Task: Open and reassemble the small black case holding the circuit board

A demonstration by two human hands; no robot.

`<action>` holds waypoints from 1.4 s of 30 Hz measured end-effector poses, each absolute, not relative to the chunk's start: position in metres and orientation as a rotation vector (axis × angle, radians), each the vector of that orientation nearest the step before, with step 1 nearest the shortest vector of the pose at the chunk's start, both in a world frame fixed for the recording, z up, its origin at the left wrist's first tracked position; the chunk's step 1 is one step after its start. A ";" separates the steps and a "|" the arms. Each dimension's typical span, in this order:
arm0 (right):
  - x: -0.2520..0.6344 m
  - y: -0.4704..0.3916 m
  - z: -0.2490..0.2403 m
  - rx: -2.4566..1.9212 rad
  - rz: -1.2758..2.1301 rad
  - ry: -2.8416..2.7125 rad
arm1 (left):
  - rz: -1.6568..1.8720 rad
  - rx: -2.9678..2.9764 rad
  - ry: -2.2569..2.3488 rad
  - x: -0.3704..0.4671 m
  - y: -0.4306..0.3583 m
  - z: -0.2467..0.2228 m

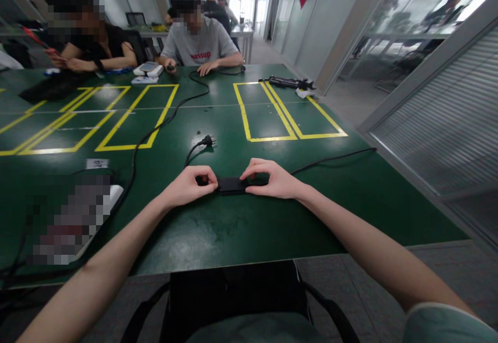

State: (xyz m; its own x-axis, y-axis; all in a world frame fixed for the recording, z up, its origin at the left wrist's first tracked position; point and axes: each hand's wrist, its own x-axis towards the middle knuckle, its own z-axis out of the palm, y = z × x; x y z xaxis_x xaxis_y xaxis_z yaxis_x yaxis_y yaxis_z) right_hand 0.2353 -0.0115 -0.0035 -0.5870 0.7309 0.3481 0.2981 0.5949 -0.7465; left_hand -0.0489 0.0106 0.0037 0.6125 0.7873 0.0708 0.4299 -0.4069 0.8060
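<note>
Black box (232, 185), long axis left to right

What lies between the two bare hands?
A black rectangular power adapter, with the left hand at one end and the right hand at the other; shows in the head view.

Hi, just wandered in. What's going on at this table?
Someone has both hands at a flat black block on the green table. The right hand holds the right end of the black block; the left hand has its fingertips at the other end. A plug lies loose behind the left hand, and a cable runs off to the right. Other people sit across the table.
</note>
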 end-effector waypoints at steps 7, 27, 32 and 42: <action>0.235 -0.009 -0.005 -0.830 0.932 -2.109 | 0.535 2.084 0.906 -0.049 0.012 0.007; 0.235 -0.008 -0.007 -0.870 1.032 -2.163 | 0.523 2.297 0.869 -0.045 0.008 0.003; 0.235 -0.009 -0.007 -0.907 1.061 -2.150 | 0.513 2.424 0.962 -0.041 0.004 0.000; 0.235 -0.010 -0.010 -0.866 0.938 -2.210 | 0.472 2.674 0.876 -0.036 0.002 0.000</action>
